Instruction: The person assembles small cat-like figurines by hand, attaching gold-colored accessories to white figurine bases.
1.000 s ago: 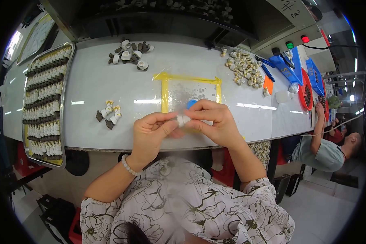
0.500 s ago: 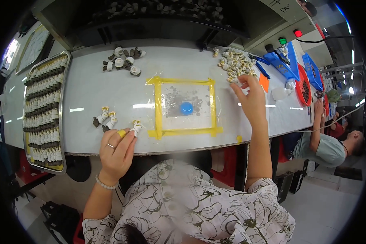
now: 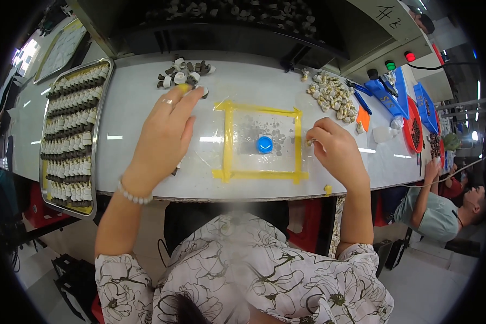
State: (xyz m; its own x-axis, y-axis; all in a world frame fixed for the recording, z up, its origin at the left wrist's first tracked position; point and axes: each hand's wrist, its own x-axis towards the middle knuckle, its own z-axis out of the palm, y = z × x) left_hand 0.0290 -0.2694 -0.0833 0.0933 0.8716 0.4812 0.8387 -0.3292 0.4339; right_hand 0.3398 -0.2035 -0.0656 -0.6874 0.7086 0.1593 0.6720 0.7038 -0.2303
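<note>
My left hand [image 3: 164, 135] reaches over a cluster of white and dark grey figurine pieces [image 3: 179, 70] at the back left. Its fingers are stretched out, a yellow cover on one fingertip; the tips are at the near pieces, and no grip shows. Right of the yellow-taped square [image 3: 228, 141], my right hand [image 3: 337, 151] pinches a small white and gold piece [image 3: 310, 142]. More such pieces lie in a pile [image 3: 332, 94] beyond it. A small blue cap [image 3: 264, 144] sits on the wet-spotted square. My left hand and forearm mostly hide the figurines near the table's front edge.
A metal tray [image 3: 96, 135] of figurines in rows stands at the left. At the right are blue-handled pliers [image 3: 362, 97], an orange card [image 3: 363, 117], blue bins [image 3: 390, 100] and a red basin [image 3: 414, 127]. A co-worker [image 3: 437, 216] sits beyond. A dark-fronted cabinet [image 3: 237, 46] borders the back.
My left hand has let go of a figurine near the front edge and moved away to the back cluster. The right hand has come back from the pile with a small piece. The view has shifted slightly.
</note>
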